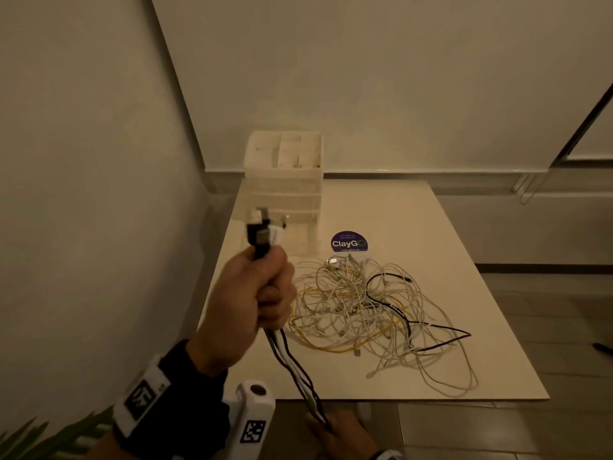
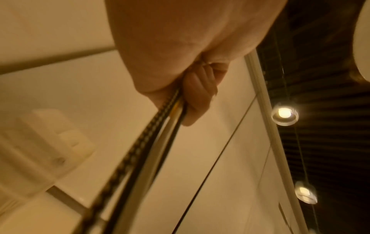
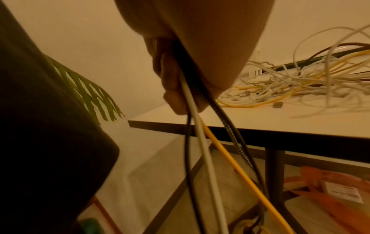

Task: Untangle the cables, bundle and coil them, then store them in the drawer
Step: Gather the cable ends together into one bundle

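A: A dim corner of pale walls, with a cream table (image 1: 381,207) running up the middle of the head view and a translucent drawer unit (image 1: 285,194) standing at its far left end.

B: And the cables?

A: Two lots. A loose tangle (image 1: 371,313) of white, yellow and dark cables sprawls across the centre of the table, just below a round blue sticker (image 1: 349,241). The second lot is a gathered bunch (image 1: 292,363) of black, white, braided and yellow leads.

B: Who has that one?

A: The left hand (image 1: 255,303), centre-left of the frame, is fisted tight round it, plug ends (image 1: 263,230) sticking out above. The right hand (image 1: 341,433), at the bottom edge, has its fingers curled round the same strands lower down.

B: How will they handle?

A: Light and limp, I'd judge; the braided one looks stiffer, the smooth white ones slippery. Best held just below the plugs, sliding the lower hand along to keep the strands parallel before coiling.
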`<state>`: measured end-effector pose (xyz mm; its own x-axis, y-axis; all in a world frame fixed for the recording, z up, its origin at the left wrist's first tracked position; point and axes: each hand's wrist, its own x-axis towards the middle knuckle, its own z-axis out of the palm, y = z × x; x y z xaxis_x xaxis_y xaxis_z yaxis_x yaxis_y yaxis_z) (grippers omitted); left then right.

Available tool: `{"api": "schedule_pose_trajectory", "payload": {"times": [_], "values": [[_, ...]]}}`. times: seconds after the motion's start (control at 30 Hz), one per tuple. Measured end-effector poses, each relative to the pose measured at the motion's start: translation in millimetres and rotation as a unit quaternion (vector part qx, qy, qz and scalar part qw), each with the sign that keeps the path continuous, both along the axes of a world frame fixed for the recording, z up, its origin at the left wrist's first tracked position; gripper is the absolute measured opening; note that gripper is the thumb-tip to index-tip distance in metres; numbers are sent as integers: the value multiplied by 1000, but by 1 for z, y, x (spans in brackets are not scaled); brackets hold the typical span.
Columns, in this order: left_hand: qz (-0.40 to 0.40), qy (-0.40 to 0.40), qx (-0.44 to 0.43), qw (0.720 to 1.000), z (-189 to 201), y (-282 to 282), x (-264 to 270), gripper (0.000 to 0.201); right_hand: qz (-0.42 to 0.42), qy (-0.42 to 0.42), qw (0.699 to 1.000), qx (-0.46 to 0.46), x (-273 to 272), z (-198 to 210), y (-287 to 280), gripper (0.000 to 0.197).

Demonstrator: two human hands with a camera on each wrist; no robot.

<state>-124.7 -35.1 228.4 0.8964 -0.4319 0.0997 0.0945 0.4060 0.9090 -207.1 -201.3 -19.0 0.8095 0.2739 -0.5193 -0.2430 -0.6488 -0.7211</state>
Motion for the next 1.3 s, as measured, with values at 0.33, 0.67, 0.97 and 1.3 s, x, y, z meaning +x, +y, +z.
{"api": "schedule_pose_trajectory", "payload": {"times": [0.33, 0.67, 0.97, 1.3], "values": [[4, 45, 11, 999, -26, -8, -1, 34, 0, 78, 996, -34, 49, -19, -73, 47], [49, 55, 28, 997, -25, -4, 16, 32, -186, -45, 957, -219, 106, -52, -71, 32], [60, 55, 38, 996, -28, -13, 29, 35, -218, -50, 954, -201, 113, -57, -73, 10], [54, 40, 30, 997, -26, -23, 31, 34, -223, -214, 944, 112, 176, 100, -137, 18]]}}
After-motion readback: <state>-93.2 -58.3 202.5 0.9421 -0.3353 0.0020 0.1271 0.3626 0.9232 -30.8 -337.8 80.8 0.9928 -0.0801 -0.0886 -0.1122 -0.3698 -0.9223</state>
